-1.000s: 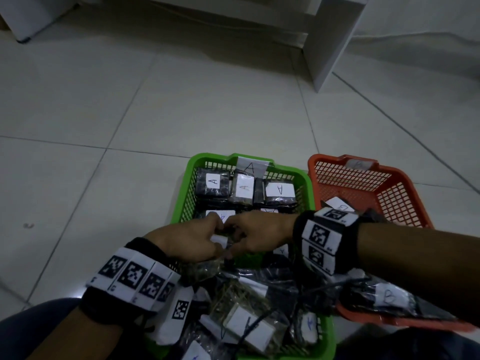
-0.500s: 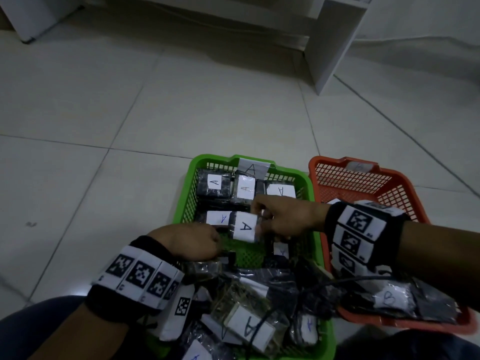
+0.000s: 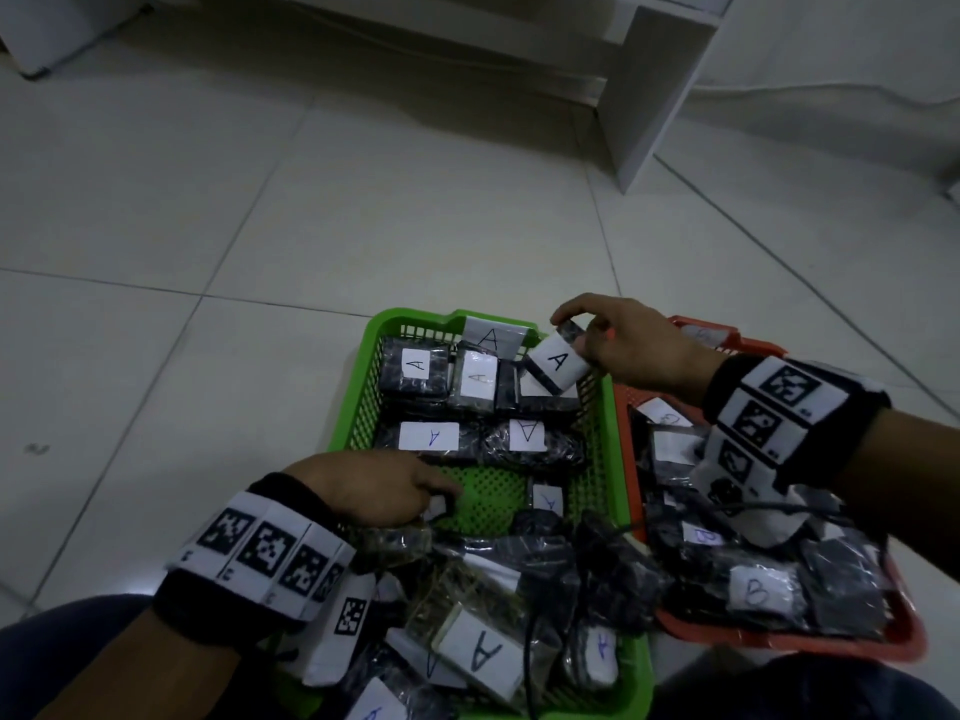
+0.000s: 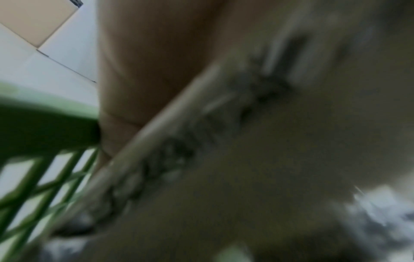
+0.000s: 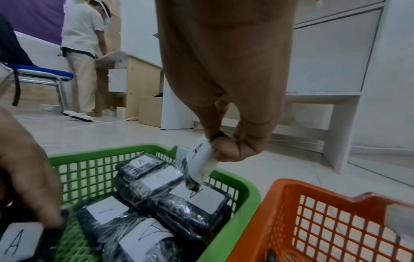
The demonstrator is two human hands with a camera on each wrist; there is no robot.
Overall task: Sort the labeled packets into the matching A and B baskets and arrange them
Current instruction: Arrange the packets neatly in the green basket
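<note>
On the left, the left hand [image 3: 371, 493] lies low inside the green basket [image 3: 363, 366], its fingers curled down onto a small packet [image 3: 435, 506] on the mesh floor; whether they actually grip it I cannot tell, and the left wrist view is only blur. Beyond it, A-labelled packets [image 3: 415, 367] sit in 2 rows against the far wall of the green basket, with loose packets heaped at the near end. Further right, the right hand [image 3: 631, 348] pinches one A packet [image 3: 556, 362] by its top edge between thumb and fingers. That packet hangs tilted over the far right corner of the green basket, its lower end touching a packet already lying there. At the far right, touching the green one, the orange basket [image 3: 737, 350] holds B-labelled packets [image 3: 756, 592].
</note>
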